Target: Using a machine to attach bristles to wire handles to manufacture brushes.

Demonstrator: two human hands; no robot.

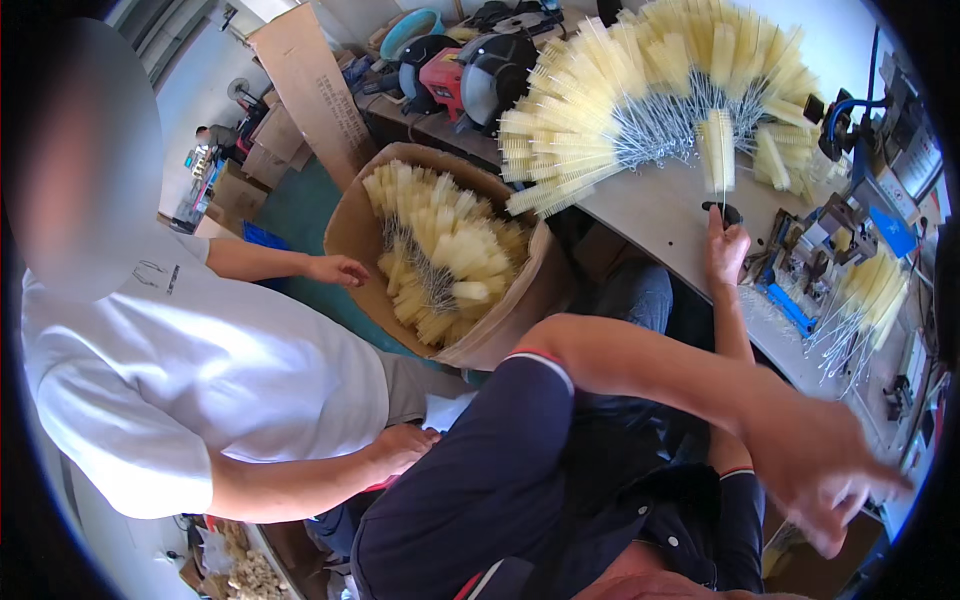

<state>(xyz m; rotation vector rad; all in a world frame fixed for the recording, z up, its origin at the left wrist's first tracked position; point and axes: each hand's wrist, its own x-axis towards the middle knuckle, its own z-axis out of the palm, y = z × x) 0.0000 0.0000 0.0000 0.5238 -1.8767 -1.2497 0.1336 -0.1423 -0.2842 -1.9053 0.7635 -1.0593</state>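
My right hand [727, 250] is closed around the lower end of a bottle brush [716, 155], at a small black piece [722, 211]. The brush stands with its pale yellow bristles pointing away from me, in front of a fanned pile of similar brushes [580, 125] with twisted wire stems. Crossing over my body to the right, my left arm ends in my left hand [815, 465], blurred by motion. Its fingers are apart, and I see nothing in them. Below the table edge nearby, a few more bristles show.
A cardboard box [345, 215] full of brushes stands left of the table [650, 225]. A person in a white shirt [250, 350] stands at left, one hand [340, 270] by the box. A small metal fixture [830, 235], more brushes [870, 295] and a red machine [442, 82] sit around.
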